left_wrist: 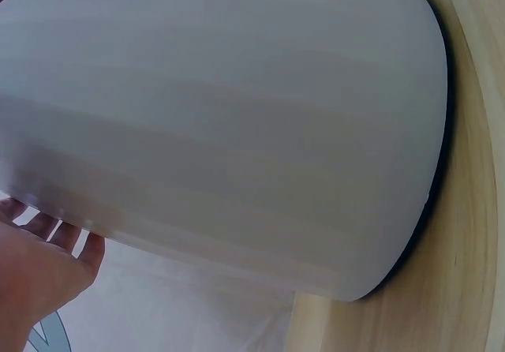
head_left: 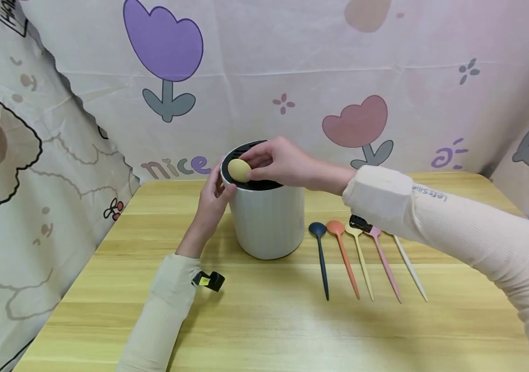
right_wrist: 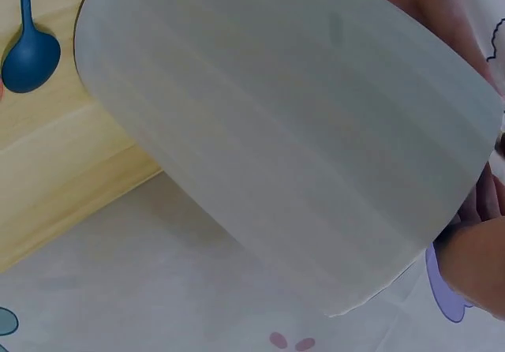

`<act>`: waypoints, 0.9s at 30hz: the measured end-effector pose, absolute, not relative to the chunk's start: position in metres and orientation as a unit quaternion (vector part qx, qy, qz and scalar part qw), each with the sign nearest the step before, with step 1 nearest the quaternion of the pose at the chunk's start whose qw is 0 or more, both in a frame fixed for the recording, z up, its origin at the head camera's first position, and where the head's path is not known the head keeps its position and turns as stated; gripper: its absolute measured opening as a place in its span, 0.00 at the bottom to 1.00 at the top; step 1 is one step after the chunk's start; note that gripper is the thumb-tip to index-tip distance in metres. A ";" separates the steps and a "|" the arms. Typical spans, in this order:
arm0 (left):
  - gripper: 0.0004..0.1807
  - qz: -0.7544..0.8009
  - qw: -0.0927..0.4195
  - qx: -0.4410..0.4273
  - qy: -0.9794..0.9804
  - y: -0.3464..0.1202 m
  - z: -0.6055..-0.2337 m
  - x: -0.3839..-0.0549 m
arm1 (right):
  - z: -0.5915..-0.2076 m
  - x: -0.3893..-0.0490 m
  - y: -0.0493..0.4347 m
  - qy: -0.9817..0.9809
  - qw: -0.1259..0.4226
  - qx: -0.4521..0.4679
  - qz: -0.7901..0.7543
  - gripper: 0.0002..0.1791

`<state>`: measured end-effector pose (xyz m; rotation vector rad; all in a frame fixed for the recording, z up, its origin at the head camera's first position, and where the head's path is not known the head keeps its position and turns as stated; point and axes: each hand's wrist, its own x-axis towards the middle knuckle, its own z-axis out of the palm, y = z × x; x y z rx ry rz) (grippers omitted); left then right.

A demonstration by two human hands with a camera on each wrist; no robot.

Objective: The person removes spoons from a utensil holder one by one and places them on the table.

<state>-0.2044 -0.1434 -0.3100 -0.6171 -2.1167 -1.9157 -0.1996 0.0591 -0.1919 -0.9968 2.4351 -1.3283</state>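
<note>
A white cylindrical utensil holder (head_left: pixel 266 222) with a dark slotted top (head_left: pixel 264 184) stands upright on the table. My left hand (head_left: pixel 209 204) holds its left side near the rim, thumb at the front; in the left wrist view the fingers (left_wrist: pixel 92 251) lie against the wall. Over the top, my right hand (head_left: pixel 288 164) pinches a yellow spoon (head_left: pixel 238 170) between thumb and fingers. Only the spoon's oval bowl shows; its handle is hidden. The holder's wall (right_wrist: pixel 292 131) fills most of the right wrist view and hides the top there.
Right of the holder, several spoons lie in a row: navy (head_left: pixel 322 258), orange (head_left: pixel 345 253), pale yellow (head_left: pixel 362 261), pink (head_left: pixel 387 263) and white (head_left: pixel 410 266). My right forearm passes above some bowls. A printed cloth (head_left: pixel 255 46) hangs behind the wooden table (head_left: pixel 269 320).
</note>
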 end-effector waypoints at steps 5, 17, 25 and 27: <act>0.64 -0.652 0.110 -0.211 -0.720 -0.143 -0.309 -0.204 | -0.191 -0.199 0.057 0.828 0.064 -0.355 -0.429 0.17; 0.65 -0.655 0.114 -0.212 -0.716 -0.142 -0.309 -0.205 | -0.184 -0.199 0.055 0.843 0.019 -0.337 -0.419 0.18; 0.65 -0.651 0.114 -0.205 -0.722 -0.142 -0.309 -0.205 | -0.182 -0.199 0.062 0.839 -0.031 -0.347 -0.418 0.26; 0.65 -0.650 0.115 -0.207 -0.722 -0.142 -0.309 -0.205 | -0.181 -0.199 0.062 0.835 -0.039 -0.349 -0.424 0.25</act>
